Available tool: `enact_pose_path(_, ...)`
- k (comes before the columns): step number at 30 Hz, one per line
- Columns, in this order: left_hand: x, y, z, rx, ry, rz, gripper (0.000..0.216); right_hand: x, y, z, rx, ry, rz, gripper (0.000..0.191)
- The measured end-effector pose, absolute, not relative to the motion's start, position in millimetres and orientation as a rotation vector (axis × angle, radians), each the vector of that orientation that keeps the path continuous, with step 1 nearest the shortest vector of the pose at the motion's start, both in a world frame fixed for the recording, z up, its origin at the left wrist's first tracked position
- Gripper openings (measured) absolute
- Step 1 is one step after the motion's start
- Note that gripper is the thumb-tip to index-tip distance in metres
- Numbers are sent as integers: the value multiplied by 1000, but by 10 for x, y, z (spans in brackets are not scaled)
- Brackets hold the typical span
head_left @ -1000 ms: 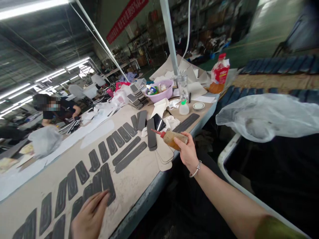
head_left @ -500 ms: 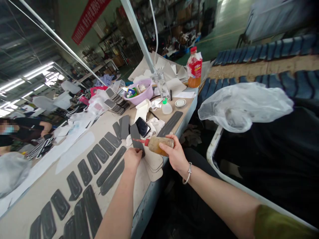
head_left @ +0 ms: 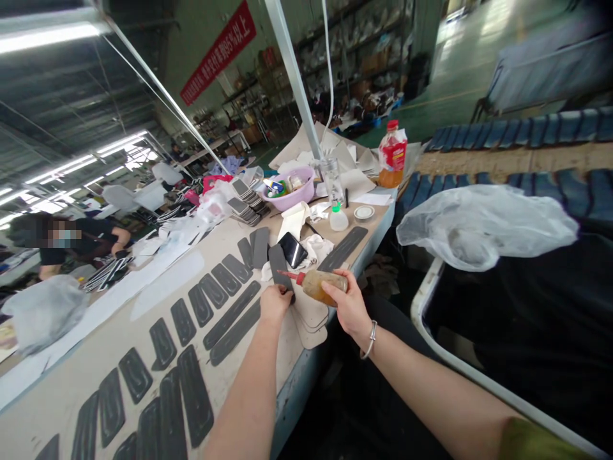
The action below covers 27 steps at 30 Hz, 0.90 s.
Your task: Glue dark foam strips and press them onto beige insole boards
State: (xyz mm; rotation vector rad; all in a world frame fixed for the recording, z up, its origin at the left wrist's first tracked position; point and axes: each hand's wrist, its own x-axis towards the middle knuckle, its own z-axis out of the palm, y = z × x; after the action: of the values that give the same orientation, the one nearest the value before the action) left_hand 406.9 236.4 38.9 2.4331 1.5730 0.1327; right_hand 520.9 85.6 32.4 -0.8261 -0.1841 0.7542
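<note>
My right hand (head_left: pixel 352 306) is closed round a squeeze bottle of brownish glue (head_left: pixel 322 285) with a red nozzle that points left over a dark grey strip (head_left: pixel 279 264). My left hand (head_left: pixel 274 302) rests on the near end of that strip, fingers curled down on it. The strip lies on a small stack of beige card pieces (head_left: pixel 311 316) at the table's front edge. Several more dark grey strips (head_left: pixel 225 306) lie in rows along the beige table (head_left: pixel 244 358) to the left.
A black phone (head_left: pixel 293 249), white cloths, a small white bottle (head_left: pixel 338 218), a purple bowl (head_left: pixel 291 189) and a red-labelled drink bottle (head_left: pixel 391 154) crowd the far end. A clear plastic bag (head_left: pixel 483 223) lies over a bin on the right. Another person (head_left: pixel 67 239) works at the far left.
My left hand has moved from the strips at the near left up to the strip by the glue bottle and stays on it. The right hand has kept the bottle nearly in place.
</note>
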Motion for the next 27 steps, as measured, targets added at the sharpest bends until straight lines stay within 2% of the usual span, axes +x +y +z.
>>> enact_pose_path(3, 4074, 2378, 408, 2382, 1567, 128, 14, 5187, 850, 310, -832, -201, 768, 45)
enact_pose_path(12, 4092, 2365, 379, 2411, 1523, 156, 18, 5309, 856, 309, -773, -111, 789, 46)
enact_pose_path(17, 3961, 2339, 656, 2473, 1451, 359, 22, 5300, 844, 340, -771, -149, 787, 47)
enact_pose_path(22, 3277, 2038, 948, 2561, 1225, 640, 19, 5292, 794, 421, -722, -184, 823, 46)
enact_pose_path(27, 2230, 1495, 675, 2786, 1036, 557, 14, 5177, 724, 436, -732, -322, 940, 46)
